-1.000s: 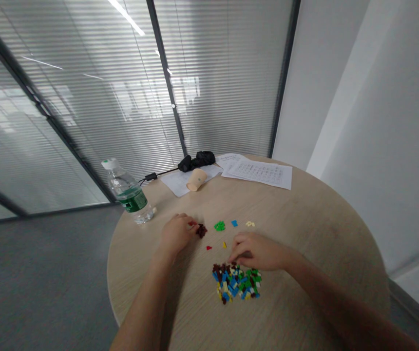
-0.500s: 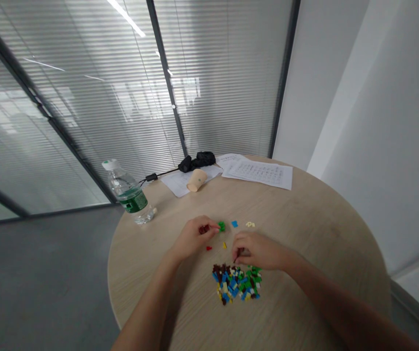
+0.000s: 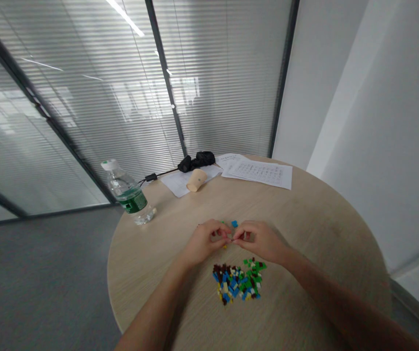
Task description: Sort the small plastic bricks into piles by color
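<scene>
A heap of small toy bricks (image 3: 238, 282) in blue, green, brown and yellow lies on the round wooden table (image 3: 315, 229), close to me. Just beyond the heap my left hand (image 3: 206, 240) and my right hand (image 3: 258, 239) meet, fingertips touching. Both are pinched closed on tiny pieces too small to name. A blue brick (image 3: 234, 224) shows just above the fingers. The small sorted groups behind the hands are mostly hidden.
A water bottle (image 3: 127, 192) with a green label stands at the table's left edge. At the far side lie a tipped paper cup (image 3: 196, 180), printed sheets (image 3: 257, 171), a black bundle (image 3: 197, 160) with a cable. Glass walls with blinds stand behind.
My left hand moved right from the brown group to the middle. My right hand lifted off the heap and moved up to meet it, fingertips now together.
</scene>
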A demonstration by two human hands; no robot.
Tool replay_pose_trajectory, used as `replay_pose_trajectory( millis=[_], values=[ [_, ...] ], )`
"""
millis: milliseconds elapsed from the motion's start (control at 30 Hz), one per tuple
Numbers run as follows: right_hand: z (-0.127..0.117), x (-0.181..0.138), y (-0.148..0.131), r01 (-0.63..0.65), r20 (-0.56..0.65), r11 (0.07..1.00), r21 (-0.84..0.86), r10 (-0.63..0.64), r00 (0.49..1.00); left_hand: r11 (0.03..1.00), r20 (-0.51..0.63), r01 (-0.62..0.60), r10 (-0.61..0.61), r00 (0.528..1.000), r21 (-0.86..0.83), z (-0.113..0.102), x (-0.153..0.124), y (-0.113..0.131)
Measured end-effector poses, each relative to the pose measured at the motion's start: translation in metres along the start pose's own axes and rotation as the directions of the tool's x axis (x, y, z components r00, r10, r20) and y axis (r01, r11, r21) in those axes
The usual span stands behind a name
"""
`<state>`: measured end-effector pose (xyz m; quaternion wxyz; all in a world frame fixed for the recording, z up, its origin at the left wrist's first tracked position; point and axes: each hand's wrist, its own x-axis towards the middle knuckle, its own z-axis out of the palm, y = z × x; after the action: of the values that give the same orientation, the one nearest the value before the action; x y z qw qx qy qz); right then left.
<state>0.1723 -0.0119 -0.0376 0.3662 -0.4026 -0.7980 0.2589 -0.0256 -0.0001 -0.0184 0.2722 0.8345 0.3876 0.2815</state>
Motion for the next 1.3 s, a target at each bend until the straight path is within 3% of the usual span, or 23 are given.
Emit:
replay_pose_trajectory(
  millis=[200,500,600,767,1300],
  values=[
    [0.0,0.0,-0.003,-0.043,-0.015,0.999,-0.004,0.043,0.999,0.995,-0.022,-0.1,0.1,0.995,0.018,0.001,0.0,0.0],
    [0.003,0.002,-0.005,-0.08,0.006,0.995,0.064,0.079,0.997,0.987,-0.035,-0.131,0.135,0.99,0.092,-0.001,0.001,-0.008],
    [0.001,0.001,-0.004,-0.072,-0.007,0.997,0.031,0.072,0.997,0.969,-0.057,-0.059,0.075,0.996,0.24,-0.019,-0.002,-0.016],
    [-0.001,0.001,-0.001,-0.082,-0.003,0.996,-0.02,0.082,0.997,0.85,-0.229,0.23,-0.133,0.964,0.474,-0.051,-0.01,-0.037],
    [0.0,0.0,0.002,-0.067,0.058,0.996,-0.053,0.071,0.996,0.776,-0.181,0.333,-0.28,0.943,0.535,-0.044,-0.009,-0.042]
  ],
)
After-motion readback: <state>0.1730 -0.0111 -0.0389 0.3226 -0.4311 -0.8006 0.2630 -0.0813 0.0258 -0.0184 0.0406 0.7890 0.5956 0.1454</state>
